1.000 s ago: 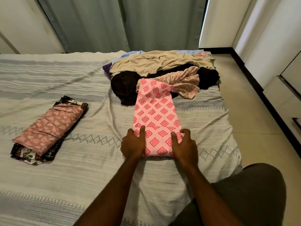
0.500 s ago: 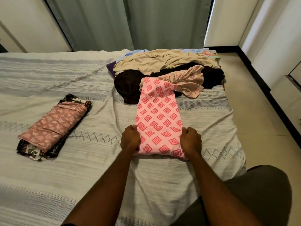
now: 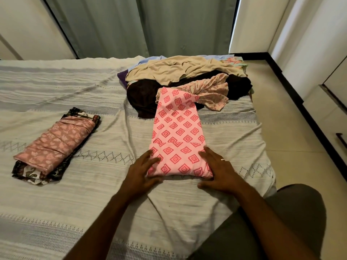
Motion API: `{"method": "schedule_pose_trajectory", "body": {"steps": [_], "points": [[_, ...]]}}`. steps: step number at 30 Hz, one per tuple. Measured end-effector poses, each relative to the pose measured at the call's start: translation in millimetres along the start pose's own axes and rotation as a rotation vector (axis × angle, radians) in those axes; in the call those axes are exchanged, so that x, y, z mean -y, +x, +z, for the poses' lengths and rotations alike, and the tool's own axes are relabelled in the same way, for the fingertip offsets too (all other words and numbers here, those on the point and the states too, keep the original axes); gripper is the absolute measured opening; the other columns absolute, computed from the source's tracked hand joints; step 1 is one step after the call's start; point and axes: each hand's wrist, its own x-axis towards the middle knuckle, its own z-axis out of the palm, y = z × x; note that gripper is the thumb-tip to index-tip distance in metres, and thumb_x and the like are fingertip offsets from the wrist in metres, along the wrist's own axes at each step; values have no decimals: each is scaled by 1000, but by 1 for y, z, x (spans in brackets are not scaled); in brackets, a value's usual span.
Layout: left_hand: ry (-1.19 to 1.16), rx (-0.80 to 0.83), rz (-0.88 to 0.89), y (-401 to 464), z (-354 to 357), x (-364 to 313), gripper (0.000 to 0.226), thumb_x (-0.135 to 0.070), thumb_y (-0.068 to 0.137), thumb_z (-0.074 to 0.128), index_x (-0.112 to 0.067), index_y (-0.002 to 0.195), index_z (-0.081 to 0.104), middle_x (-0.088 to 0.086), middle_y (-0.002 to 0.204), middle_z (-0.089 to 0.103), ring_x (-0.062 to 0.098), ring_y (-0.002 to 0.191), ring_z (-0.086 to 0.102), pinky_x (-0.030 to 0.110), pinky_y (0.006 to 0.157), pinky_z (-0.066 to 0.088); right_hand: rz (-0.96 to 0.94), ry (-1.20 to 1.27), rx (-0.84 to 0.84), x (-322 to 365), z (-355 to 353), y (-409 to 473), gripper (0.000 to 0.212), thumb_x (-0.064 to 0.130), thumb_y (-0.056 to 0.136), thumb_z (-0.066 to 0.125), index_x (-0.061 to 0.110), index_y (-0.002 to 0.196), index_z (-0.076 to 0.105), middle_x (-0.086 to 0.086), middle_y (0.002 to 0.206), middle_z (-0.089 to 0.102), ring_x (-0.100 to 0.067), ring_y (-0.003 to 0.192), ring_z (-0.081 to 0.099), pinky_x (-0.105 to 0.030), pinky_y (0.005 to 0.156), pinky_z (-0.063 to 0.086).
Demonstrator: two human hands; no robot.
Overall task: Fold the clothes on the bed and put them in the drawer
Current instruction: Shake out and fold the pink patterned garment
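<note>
A pink garment with red diamond print (image 3: 177,132) lies folded into a long strip on the bed (image 3: 65,203), its far end reaching the heap of unfolded clothes (image 3: 180,74). My left hand (image 3: 141,172) lies with straight fingers against the strip's near left corner. My right hand (image 3: 219,170), a ring on one finger, rests flat on the near right corner. A stack of folded clothes (image 3: 54,145), dusty pink on top of dark patterned pieces, sits at the left. A drawer unit (image 3: 336,117) shows at the right edge.
The heap holds a beige cloth, a dark brown one and a pale floral one (image 3: 210,91). Grey curtains (image 3: 142,25) hang behind the bed. Tiled floor (image 3: 281,128) runs along the bed's right side. My knee (image 3: 281,222) is at the bed's near corner.
Both hands gripped the near end of the pink strip half a second ago; their fingers have now straightened and lie flat at its two near corners.
</note>
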Motion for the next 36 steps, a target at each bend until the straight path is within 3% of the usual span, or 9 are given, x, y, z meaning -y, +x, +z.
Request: {"method": "schedule_pose_trajectory", "body": {"steps": [3, 7, 11, 14, 19, 24, 29, 32, 36], "points": [[-56, 9, -6, 4, 0, 13, 62, -56, 87, 65, -18, 135, 62, 9, 154, 41, 19, 139, 45, 34, 109, 44, 50, -80, -38, 7, 2, 4, 120, 101, 57, 40, 40, 158, 14, 8, 168, 5, -19, 150, 21, -49, 114, 29], [-17, 11, 61, 5, -1, 17, 52, -53, 95, 57, -16, 129, 66, 9, 151, 44, 15, 136, 45, 30, 109, 43, -23, -75, -178, 13, 2, 0, 80, 69, 76, 49, 36, 149, 43, -3, 162, 30, -27, 141, 43, -54, 104, 44], [-85, -110, 89, 8, -14, 3, 46, -48, 100, 49, -12, 110, 75, 11, 150, 47, 7, 143, 33, 22, 115, 28, -177, 176, -402, 12, -9, 1, 37, 30, 81, 66, 26, 116, 74, -3, 146, 55, -21, 137, 49, -47, 105, 49], [-342, -34, -24, 12, -34, -22, 43, -46, 96, 58, -10, 111, 75, 2, 137, 63, 16, 138, 47, 29, 114, 37, -149, 463, -421, 26, -19, -13, 35, 14, 76, 76, 33, 106, 77, 4, 133, 65, -13, 137, 50, -33, 111, 44], [-771, 79, -238, 11, -62, -62, 23, -16, 97, 62, 2, 107, 72, 1, 99, 76, 14, 97, 69, 23, 83, 53, -80, 786, -431, 48, -28, -40, 20, 26, 78, 69, 10, 88, 77, -3, 88, 76, -24, 87, 73, -35, 73, 57], [-829, -49, -366, 8, -35, -73, 20, -25, 89, 72, -7, 96, 68, 1, 91, 75, 10, 85, 70, 21, 68, 53, 65, 853, -465, 52, -25, -36, 16, -4, 92, 64, 9, 88, 71, -1, 79, 75, -13, 73, 72, -28, 63, 58], [-798, -4, -425, -3, -13, -67, 75, -32, 51, 97, -10, 117, 71, 4, 109, 76, 21, 105, 72, 35, 87, 59, 195, 926, -437, 58, -23, -31, 12, 12, 97, 59, 17, 103, 69, 8, 91, 77, -11, 87, 74, -22, 66, 58], [-829, -69, -444, -2, -12, -71, 59, -33, 67, 87, -11, 120, 71, 4, 113, 75, 23, 110, 71, 40, 93, 58, 218, 947, -445, 64, -24, -30, 17, 23, 99, 55, 16, 109, 67, 3, 95, 77, -10, 89, 73, -22, 66, 58], [-886, -84, -468, 4, -20, -87, 42, -35, 82, 81, -11, 116, 71, 7, 106, 77, 24, 101, 74, 31, 81, 60, 266, 910, -491, 64, -20, -31, 29, 43, 96, 50, 21, 106, 65, 3, 91, 75, -11, 87, 73, -28, 66, 58]]}}
